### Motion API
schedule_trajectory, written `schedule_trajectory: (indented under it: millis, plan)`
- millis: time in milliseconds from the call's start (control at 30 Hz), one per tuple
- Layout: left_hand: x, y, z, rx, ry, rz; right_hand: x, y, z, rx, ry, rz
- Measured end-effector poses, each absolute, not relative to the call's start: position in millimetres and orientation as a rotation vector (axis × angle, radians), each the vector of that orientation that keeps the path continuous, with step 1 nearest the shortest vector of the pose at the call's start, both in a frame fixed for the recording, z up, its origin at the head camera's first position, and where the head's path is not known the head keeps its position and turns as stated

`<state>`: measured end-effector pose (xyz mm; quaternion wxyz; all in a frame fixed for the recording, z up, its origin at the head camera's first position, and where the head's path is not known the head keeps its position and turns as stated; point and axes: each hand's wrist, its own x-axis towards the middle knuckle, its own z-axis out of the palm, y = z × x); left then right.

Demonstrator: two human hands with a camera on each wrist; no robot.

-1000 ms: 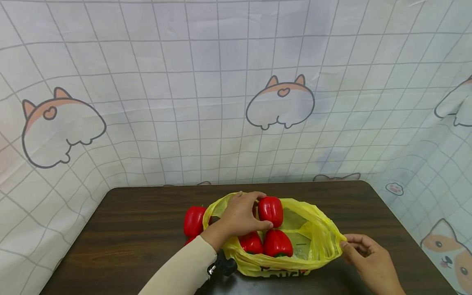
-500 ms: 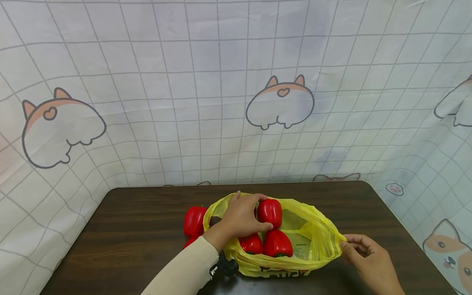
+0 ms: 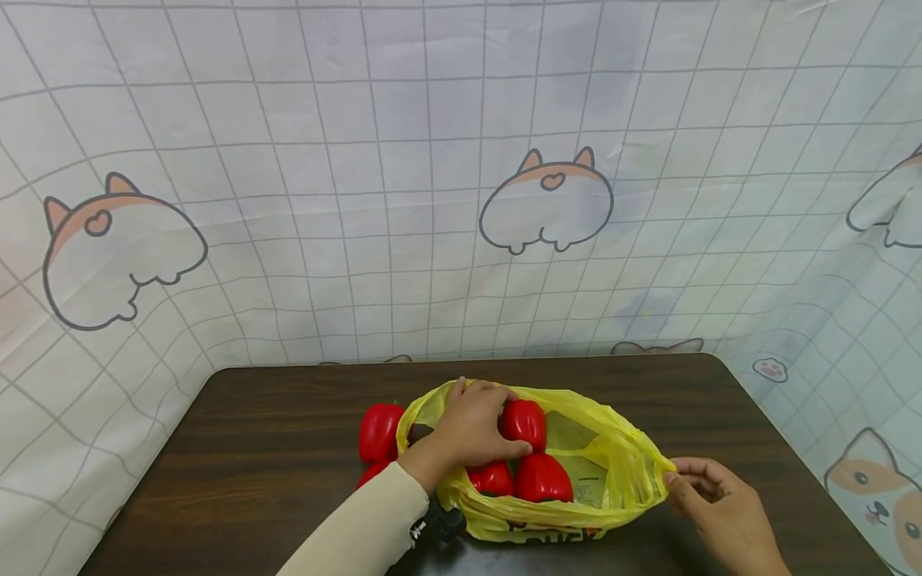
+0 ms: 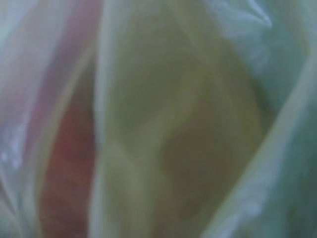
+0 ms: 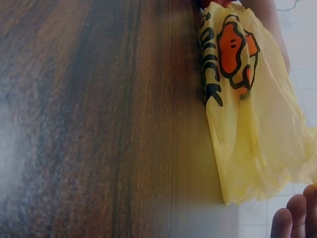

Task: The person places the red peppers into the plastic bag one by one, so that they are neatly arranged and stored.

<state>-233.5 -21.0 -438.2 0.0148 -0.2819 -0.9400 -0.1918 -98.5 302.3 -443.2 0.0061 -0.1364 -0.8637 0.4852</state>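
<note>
A yellow plastic bag [image 3: 619,448] lies with its mouth spread wide on the table. Inside it, my left hand [image 3: 464,424] grips a red bell pepper [image 3: 524,424] by its left side, the thumb at the near side and fingers at the far side. Two more red bell peppers [image 3: 543,478] sit in front of that one, within the bag. At the bag's right end, my right hand [image 3: 720,504] pinches the rim between thumb and fingers. Yellow film [image 4: 163,99] fills the left wrist view, blurred. In the right wrist view, some fingertips [image 5: 283,220] show below the printed bag [image 5: 242,139].
Left of the bag, a red bell pepper [image 3: 379,432] stands on the dark wooden table [image 3: 238,472], with part of another red one in front of it, half hidden by the left sleeve [image 3: 367,520]. A grid-patterned cloth [image 3: 346,200] hangs behind the table.
My left hand has lowered the bell pepper slightly, down toward the near side of the bag. My right hand keeps its pinch on the rim in the same place.
</note>
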Motion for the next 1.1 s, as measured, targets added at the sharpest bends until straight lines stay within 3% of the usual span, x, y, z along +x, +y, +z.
schedule_trajectory:
  millis: [533,1100]
  plan:
    - [-235.3,-31.8,-431.9,-0.934,-2.928,-0.68,-99.8,301.1,-442.8,-0.43,-2.687,1.538]
    - [-219.6,-63.6,-401.1,-1.054,-2.809,-0.942,-100.0,300.1,-441.5,-0.449,-2.687,1.534]
